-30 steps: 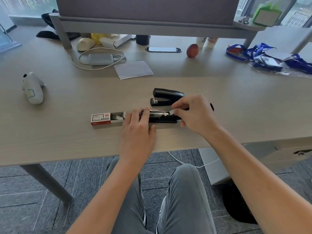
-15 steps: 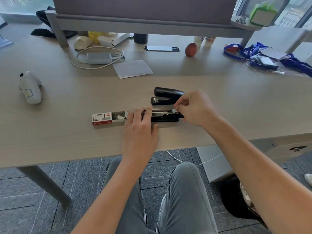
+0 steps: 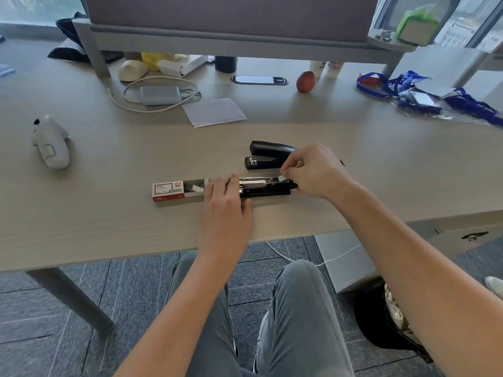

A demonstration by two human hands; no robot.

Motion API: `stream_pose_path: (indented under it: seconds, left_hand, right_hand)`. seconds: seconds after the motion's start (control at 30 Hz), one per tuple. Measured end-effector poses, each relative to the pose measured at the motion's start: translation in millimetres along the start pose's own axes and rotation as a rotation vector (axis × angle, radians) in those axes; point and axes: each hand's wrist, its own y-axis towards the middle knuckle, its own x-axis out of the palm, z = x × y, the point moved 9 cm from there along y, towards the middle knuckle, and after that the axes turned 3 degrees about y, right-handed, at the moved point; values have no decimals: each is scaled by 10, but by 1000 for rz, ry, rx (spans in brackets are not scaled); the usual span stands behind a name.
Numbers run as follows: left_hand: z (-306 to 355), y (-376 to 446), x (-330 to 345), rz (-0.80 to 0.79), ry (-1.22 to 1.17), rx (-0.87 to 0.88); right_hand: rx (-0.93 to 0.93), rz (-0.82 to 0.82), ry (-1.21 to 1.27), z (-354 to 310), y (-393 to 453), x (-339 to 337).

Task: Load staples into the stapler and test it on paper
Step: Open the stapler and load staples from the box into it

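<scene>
Head view looks down on a desk (image 3: 109, 213) where an opened stapler (image 3: 265, 185) lies flat near the front edge, its metal channel facing up. Left hand (image 3: 227, 208) presses on the stapler's left end, fingers flat and loosely together, gripping nothing. Right hand (image 3: 313, 172) sits at the stapler's right end, thumb and forefinger pinched on a small pale piece, possibly a staple strip. A staple box (image 3: 177, 189), drawer slid open, lies just left of the stapler. A second black stapler (image 3: 268, 155) stands just behind it, with paper (image 3: 215, 111) farther back.
</scene>
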Motion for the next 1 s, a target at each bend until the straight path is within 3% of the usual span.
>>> stream_pose_path:
  seconds: [0.43, 0.8, 1.0]
  left_hand:
    - [26, -6, 1, 36, 25, 49]
    - [43, -20, -12, 63, 38, 65]
    - [57, -26, -26, 73, 52, 65]
  right_hand:
    - [20, -47, -115, -55, -28, -17]
    - [48, -41, -7, 22, -27, -50]
    - [35, -36, -69, 9, -40, -28]
